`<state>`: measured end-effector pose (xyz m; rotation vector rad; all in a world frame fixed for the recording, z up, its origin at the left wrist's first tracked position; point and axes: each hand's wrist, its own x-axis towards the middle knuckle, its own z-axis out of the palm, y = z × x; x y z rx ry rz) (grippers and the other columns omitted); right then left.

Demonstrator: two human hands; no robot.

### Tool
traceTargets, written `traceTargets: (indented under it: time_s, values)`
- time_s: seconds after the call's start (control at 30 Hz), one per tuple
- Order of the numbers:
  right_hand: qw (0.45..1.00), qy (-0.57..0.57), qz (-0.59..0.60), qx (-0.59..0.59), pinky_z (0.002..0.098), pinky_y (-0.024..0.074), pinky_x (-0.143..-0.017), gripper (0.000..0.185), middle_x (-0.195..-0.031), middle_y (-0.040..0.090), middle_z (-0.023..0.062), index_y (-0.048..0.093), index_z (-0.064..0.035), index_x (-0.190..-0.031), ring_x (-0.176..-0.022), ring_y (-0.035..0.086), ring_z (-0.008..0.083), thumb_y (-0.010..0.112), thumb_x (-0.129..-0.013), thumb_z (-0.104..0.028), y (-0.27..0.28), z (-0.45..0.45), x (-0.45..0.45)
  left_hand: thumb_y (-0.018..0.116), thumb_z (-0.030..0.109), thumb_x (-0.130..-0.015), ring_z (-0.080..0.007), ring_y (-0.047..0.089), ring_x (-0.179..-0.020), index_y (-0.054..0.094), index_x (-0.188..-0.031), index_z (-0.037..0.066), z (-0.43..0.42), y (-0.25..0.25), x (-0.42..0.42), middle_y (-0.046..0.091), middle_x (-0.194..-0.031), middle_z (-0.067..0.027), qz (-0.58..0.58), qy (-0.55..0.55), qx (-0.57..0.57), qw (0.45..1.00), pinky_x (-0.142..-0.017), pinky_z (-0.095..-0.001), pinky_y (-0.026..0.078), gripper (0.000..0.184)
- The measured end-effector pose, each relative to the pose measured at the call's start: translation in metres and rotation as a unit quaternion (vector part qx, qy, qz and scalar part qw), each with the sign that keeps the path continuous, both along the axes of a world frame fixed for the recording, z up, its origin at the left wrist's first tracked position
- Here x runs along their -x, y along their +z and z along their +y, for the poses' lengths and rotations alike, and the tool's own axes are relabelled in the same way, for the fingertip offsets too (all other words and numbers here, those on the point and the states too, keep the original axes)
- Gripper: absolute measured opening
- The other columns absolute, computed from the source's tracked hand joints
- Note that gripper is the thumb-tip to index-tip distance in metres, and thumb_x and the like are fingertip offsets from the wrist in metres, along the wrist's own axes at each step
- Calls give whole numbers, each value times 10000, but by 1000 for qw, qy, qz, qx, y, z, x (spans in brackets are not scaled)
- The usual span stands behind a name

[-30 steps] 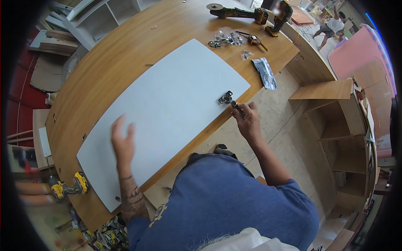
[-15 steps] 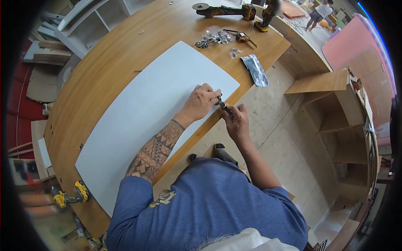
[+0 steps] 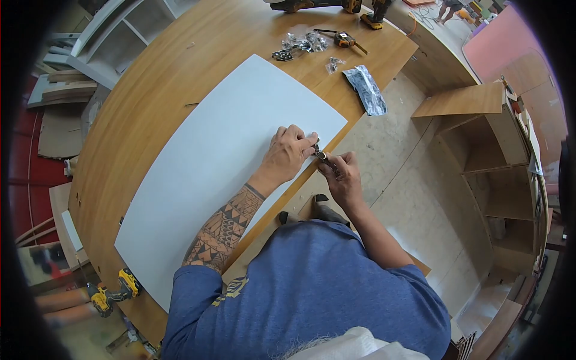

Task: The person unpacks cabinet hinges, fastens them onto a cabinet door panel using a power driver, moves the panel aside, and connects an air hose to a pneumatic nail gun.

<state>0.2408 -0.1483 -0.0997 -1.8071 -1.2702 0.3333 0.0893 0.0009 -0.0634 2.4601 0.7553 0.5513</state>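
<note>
A white panel [image 3: 204,150] lies on the wood-coloured table. Close to the panel's right-hand edge is a metal cabinet hinge [image 3: 320,154], its details partly covered by fingers. My left hand [image 3: 285,155] rests on the panel with its fingertips closed on the hinge's cup end. Just past the table edge, my right hand [image 3: 344,180] grips the hinge's arm, fingers wrapped round it.
The wooden table [image 3: 156,78] carries bagged hinges [image 3: 303,43], a tape measure [image 3: 344,39], a foil packet [image 3: 366,90], a small clear bag [image 3: 334,64] and an angle grinder [image 3: 300,5]. A co-worker's arms [image 3: 63,305] reach in near a yellow drill [image 3: 112,294]. Open shelving [image 3: 501,162] stands right.
The view has shifted slightly, so the far tools sit higher in the frame. Both hands stay at the hinge in nearly the same pose.
</note>
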Motion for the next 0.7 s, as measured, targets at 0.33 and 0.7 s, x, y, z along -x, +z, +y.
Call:
traceTargets:
  time_s: [0.33, 0.7]
  values:
    - [999, 17, -33, -25, 379, 558, -809, 352, -1152, 603, 154, 727, -73, -1233, -963, 651, 274, 838, -908, -153, 1, -5, -9, 761, 343, -961, -273, 576, -1050, 770, -1310, 225, 4, 6, 11, 632, -1078, -43, 14, -2, -13, 1000, -999, -449, 442, 368]
    - [965, 42, -251, -65, 494, 494, -993, 411, -1205, 637, 219, 686, -68, -1260, -1148, 596, 421, 806, -876, -156, 56, 171, -160, 765, 181, -948, -247, 663, -922, 809, -1171, 72, 6, 3, 11, 746, -992, -102, -111, 93, 86, 986, -870, -380, 543, 252]
